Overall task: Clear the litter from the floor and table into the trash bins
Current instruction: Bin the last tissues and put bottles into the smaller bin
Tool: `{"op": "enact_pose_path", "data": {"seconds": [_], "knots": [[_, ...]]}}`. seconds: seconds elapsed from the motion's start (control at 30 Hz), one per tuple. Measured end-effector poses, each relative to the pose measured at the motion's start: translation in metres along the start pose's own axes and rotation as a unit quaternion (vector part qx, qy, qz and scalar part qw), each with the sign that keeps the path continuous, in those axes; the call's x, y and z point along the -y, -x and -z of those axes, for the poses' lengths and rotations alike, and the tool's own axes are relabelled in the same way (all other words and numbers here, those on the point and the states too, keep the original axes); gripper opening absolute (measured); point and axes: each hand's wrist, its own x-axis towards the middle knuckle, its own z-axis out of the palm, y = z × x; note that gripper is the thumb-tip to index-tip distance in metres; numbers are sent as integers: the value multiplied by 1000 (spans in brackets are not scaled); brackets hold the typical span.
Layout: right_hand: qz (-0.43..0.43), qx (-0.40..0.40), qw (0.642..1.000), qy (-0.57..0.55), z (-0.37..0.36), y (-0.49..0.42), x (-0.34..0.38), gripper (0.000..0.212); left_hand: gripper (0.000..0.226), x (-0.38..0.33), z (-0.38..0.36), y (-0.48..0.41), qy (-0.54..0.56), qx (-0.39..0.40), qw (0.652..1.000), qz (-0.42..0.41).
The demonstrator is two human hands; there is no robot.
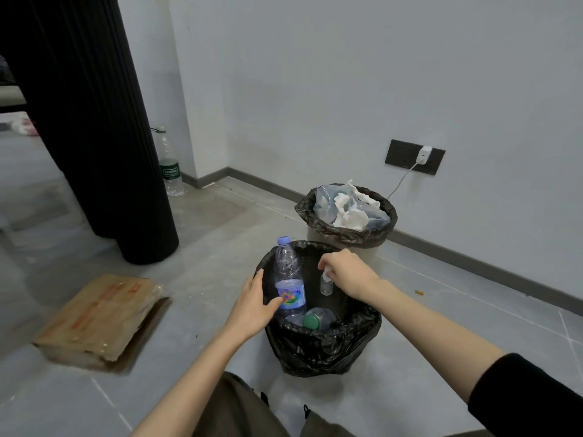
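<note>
Over the near bin (pixel 362 315), in the head view, the right hand (pixel 347 275) pinches a small clear bottle (pixel 326 285) by its top, fingers (pixel 326 265) clenched on it. It hangs inside the rim, so letting go there should land it beside the green-capped bottle (pixel 315 320) lying within. The left hand (pixel 252 305) has its fingers (pixel 259 275) released and nearly straight, the thumb touching the blue-labelled bottle (pixel 288 279), which stands upright against the bin's left wall. Tipping that bottle flat would likely free room. Cardboard (pixel 101 320) near left and a far-left bottle (pixel 170 165) remain on the floor.
</note>
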Motion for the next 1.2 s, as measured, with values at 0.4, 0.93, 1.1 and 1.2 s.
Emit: {"op": "enact_pose_path", "data": {"seconds": [0.4, 0.93, 1.1, 1.2], "knots": [[-27, -14, 998, -58, -6, 18, 9, 29, 65, 10, -23, 4, 66, -5, 997, 50], [-39, -84, 985, -146, 16, 44, 1, 22, 84, -31, -56, 10, 72, 76, 993, 60], [-42, -88, 982, -164, 20, 50, 3, 25, 53, -35, -44, 9, 31, 65, 996, 43], [-38, -91, 980, -174, 21, 50, 12, 27, 59, -30, -24, 7, 17, 37, 998, 48]]}}
